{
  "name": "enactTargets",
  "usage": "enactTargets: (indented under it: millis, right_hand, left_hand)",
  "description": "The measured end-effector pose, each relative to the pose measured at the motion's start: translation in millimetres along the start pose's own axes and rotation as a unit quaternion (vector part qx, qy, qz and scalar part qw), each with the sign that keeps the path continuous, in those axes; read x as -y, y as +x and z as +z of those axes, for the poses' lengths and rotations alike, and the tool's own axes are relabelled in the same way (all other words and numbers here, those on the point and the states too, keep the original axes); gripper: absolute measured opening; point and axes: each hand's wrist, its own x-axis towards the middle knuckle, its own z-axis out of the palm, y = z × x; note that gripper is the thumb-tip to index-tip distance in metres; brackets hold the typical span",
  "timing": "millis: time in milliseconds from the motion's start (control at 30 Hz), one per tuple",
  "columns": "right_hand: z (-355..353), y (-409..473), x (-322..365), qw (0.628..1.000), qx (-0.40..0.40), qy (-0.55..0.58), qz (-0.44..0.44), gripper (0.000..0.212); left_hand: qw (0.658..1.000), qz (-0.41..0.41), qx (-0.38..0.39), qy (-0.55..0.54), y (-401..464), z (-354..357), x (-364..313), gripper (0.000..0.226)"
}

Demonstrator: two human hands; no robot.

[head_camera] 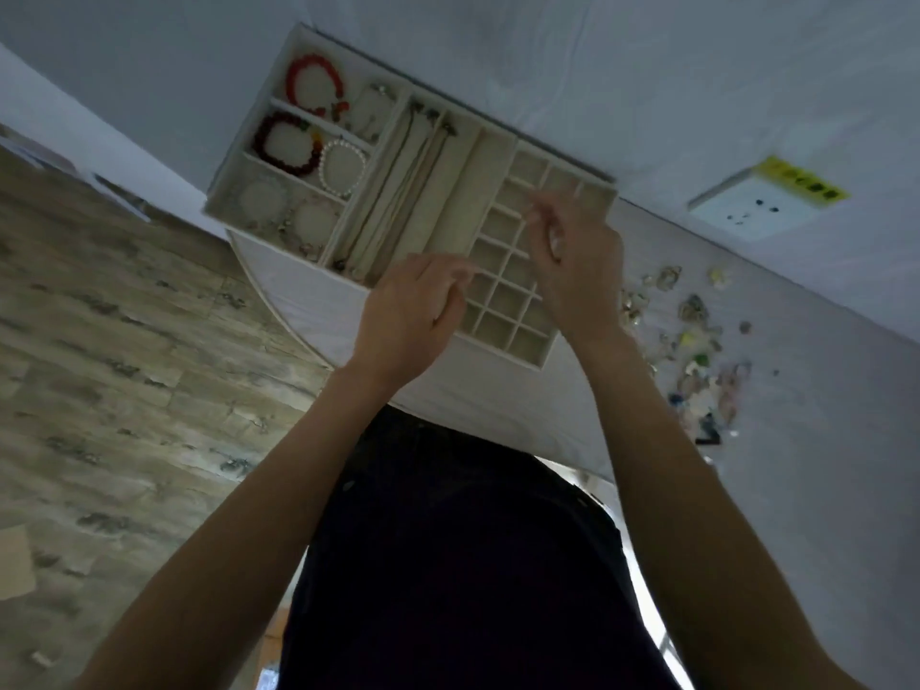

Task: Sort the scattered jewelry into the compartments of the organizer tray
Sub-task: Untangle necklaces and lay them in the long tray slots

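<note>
Jewelry in the organizer tray (308, 47) already fills its left end: a red bead bracelet (314, 85) in the far-left compartment, a dark red bracelet (286, 144) and a white pearl bracelet (342, 167) nearer me, and pale bracelets, blurred, by the tray's near-left corner. Thin necklaces (398, 181) lie along the long middle compartments. The tray sits at the surface's (448, 390) left edge, its far side against the wall.

My left hand (408, 311) hovers over the tray's near edge, palm down, wrist raised, fingers loosely curled and spread; I see nothing in them. My right hand (572, 261) is above the grid of small square cells (503, 296), which look bare where I can see them. Its fingers (545, 211) are drawn together, tips pointing down toward the far cells, as if pinching something small, but blur hides whether anything is held.

I judge the step to be starting on the small pieces, dropping one into a cell. Next calls for a careful release over a single cell, then a reach right.

Right of the tray, the scattered small jewelry (697, 351) lies loose toward the surface's right edge, unsorted. A white wall socket (747, 206) is beyond it.
</note>
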Motion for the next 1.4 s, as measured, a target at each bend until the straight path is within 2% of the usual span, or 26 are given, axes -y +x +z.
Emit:
enactTargets:
  millis: [67, 233, 333, 433, 500, 633, 767, 867, 933, 1000, 1067, 1200, 1400]
  right_hand:
    - [-22.5, -39.8, -10.1, 0.999, -0.006, -0.014, 0.032, 0.026]
    - [-68.9, -135.7, -57.1, 0.985, -0.010, -0.107, 0.136, 0.021]
    - [-88.6, -182.8, -79.8, 0.961, -0.005, -0.151, 0.231, 0.023]
    - [-99.8, -216.7, -95.4, 0.922, 0.045, -0.154, 0.353, 0.032]
    - [-102.3, -233.3, -104.1, 0.908, 0.087, -0.162, 0.377, 0.039]
    - [-99.4, -241.9, -112.4, 0.927, 0.103, -0.141, 0.333, 0.042]
    - [-97.4, -233.3, -125.7, 0.936, 0.068, -0.158, 0.306, 0.027]
    - [-99.3, -218.7, -133.3, 0.958, -0.019, -0.154, 0.241, 0.012]
    - [-99.3, -200.6, -135.8, 0.967, -0.051, -0.157, 0.196, 0.007]
    - [-97.0, -175.9, -137.9, 0.969, -0.032, -0.162, 0.183, 0.011]
    - [-92.0, -153.4, -140.9, 0.967, 0.025, -0.177, 0.180, 0.019]
    - [-84.6, -133.1, -151.2, 0.957, 0.129, -0.206, 0.157, 0.027]
    - [-92.2, -138.9, -168.2, 0.952, 0.129, -0.218, 0.170, 0.029]
  left_hand:
    - [0.995, -0.019, 0.063, -0.073, 5.8, 17.2, -21.6, 0.027]
    - [0.973, 0.044, 0.215, -0.066, 4.5, 75.3, -67.1, 0.023]
    - [0.955, 0.087, 0.284, -0.009, -5.1, 108.8, -77.8, 0.024]
    - [0.938, 0.151, 0.302, 0.073, -14.6, 137.9, -88.5, 0.027]
    - [0.928, 0.175, 0.302, 0.130, -19.5, 151.3, -94.7, 0.032]
    - [0.925, 0.177, 0.285, 0.177, -20.7, 157.6, -89.1, 0.036]
    - [0.927, 0.194, 0.265, 0.183, -22.9, 156.6, -83.0, 0.031]
    - [0.933, 0.189, 0.253, 0.173, -24.5, 154.5, -79.5, 0.025]
    - [0.937, 0.184, 0.237, 0.180, -22.6, 154.3, -78.8, 0.024]
    - [0.938, 0.187, 0.213, 0.198, -16.5, 156.7, -81.1, 0.028]
    - [0.937, 0.195, 0.194, 0.217, -6.7, 159.5, -85.7, 0.033]
    - [0.922, 0.179, 0.221, 0.262, 7.5, 159.8, -87.8, 0.029]
    - [0.932, 0.148, 0.192, 0.268, 14.4, 152.7, -75.0, 0.023]
